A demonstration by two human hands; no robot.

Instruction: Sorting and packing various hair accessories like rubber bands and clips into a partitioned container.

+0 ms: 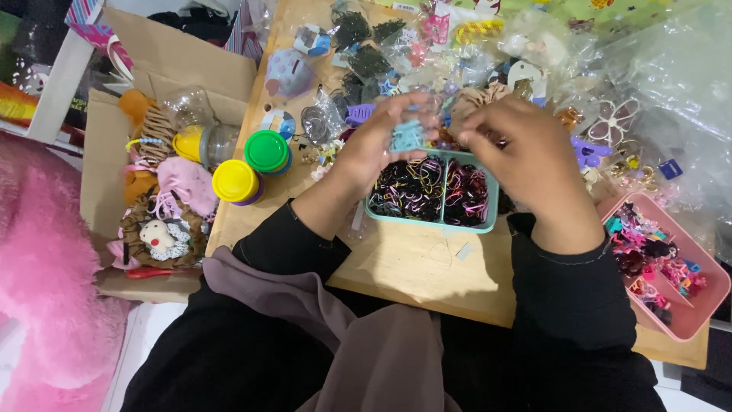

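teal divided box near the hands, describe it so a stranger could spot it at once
On the wooden table, look just below the left hand and right hand. The teal plastic box has two compartments packed with thin elastic hair bands, mostly dark; the pink tray at the right edge holds bright clips.

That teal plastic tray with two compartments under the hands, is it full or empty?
Nearly full. Both compartments of the teal plastic tray hold heaps of small dark and coloured elastic hair bands, piled almost to the rim.

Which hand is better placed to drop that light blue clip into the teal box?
Left, probably: the left hand already pinches the light blue clip just above the teal box; the right hand holds something I cannot identify.
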